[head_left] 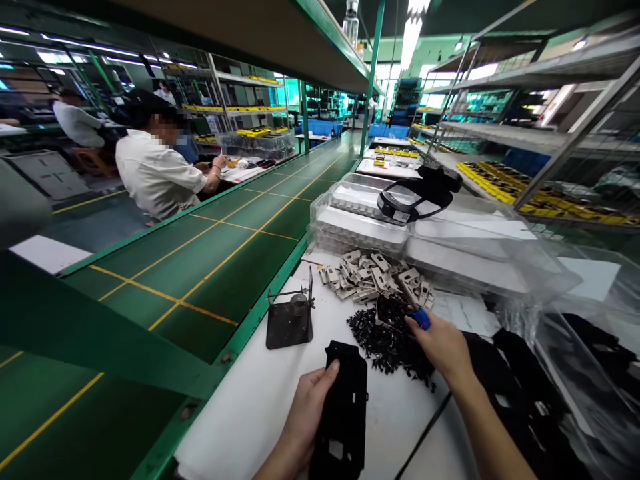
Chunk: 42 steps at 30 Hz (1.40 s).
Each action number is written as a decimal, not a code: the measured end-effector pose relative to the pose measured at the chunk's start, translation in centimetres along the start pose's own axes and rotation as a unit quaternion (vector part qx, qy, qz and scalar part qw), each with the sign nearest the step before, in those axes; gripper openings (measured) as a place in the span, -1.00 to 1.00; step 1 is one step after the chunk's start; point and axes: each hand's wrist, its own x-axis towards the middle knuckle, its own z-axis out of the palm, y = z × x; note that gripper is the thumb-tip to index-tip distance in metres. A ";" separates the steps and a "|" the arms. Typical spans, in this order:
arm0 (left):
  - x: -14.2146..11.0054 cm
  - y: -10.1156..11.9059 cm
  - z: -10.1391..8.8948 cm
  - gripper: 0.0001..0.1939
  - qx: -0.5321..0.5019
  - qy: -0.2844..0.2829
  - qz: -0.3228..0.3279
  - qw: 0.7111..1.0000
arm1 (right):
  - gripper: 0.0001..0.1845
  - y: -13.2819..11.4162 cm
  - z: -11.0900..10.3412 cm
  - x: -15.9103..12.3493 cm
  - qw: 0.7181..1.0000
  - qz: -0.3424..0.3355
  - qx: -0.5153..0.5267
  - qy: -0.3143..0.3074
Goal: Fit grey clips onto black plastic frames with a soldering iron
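My left hand (pixel 305 420) grips a flat black perforated plastic frame (pixel 343 413) upright near the front of the white bench top (pixel 240 427). My right hand (pixel 440 347) holds a small blue-handled tool (pixel 421 319) just above a heap of small black plastic parts (pixel 387 347). Behind that heap lies a pile of beige rectangular plastic parts (pixel 375 277). A small metal stand on a dark base (pixel 290 323) sits to the left of both piles. More black frames (pixel 520 393) lie to the right of my right hand.
Stacked clear plastic trays (pixel 360 220) stand beyond the piles, with a black headset (pixel 415 193) on top. A green conveyor belt (pixel 200 280) runs along the bench's left edge. A co-worker (pixel 155 167) sits working across it. Shelves with yellow trays (pixel 500 187) stand at right.
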 end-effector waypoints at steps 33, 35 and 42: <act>0.4 -1.3 -0.5 -0.43 0.217 -0.006 0.082 0.973 | -0.79 0.6 2.8 3.5 0.992 0.005 0.115 0.056; 0.6 -1.2 -0.4 -0.47 0.175 -0.007 0.076 0.982 | -0.76 0.8 2.1 3.1 0.980 0.035 0.173 0.093; 0.9 -0.7 0.0 -0.53 0.143 -0.036 0.071 0.986 | -0.50 -0.9 -0.9 -1.5 0.901 0.096 0.409 0.104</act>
